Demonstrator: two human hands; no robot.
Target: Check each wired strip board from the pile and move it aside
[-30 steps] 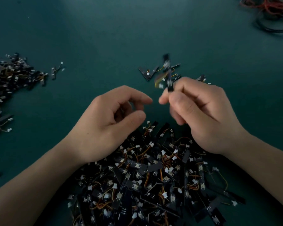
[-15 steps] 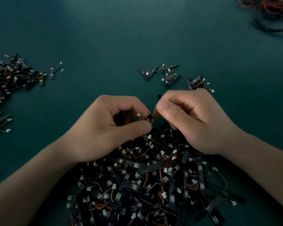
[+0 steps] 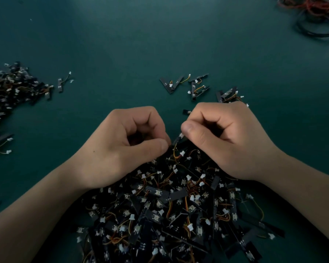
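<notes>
Over a dark green table (image 3: 122, 44), a near pile (image 3: 169, 215) of black wired boards; at its far rim, left hand (image 3: 122, 147) and right hand (image 3: 228, 141), fingers curled, pinching one strip board (image 3: 177, 140) between thumb tips. Beyond, a few separate boards (image 3: 194, 86); far left, second heap (image 3: 11, 92); top right, tangled cables (image 3: 315, 16)

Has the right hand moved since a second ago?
Yes. The right hand has come back toward the person, from over the set-aside boards down to the far edge of the pile, where it pinches a strip board.
</notes>
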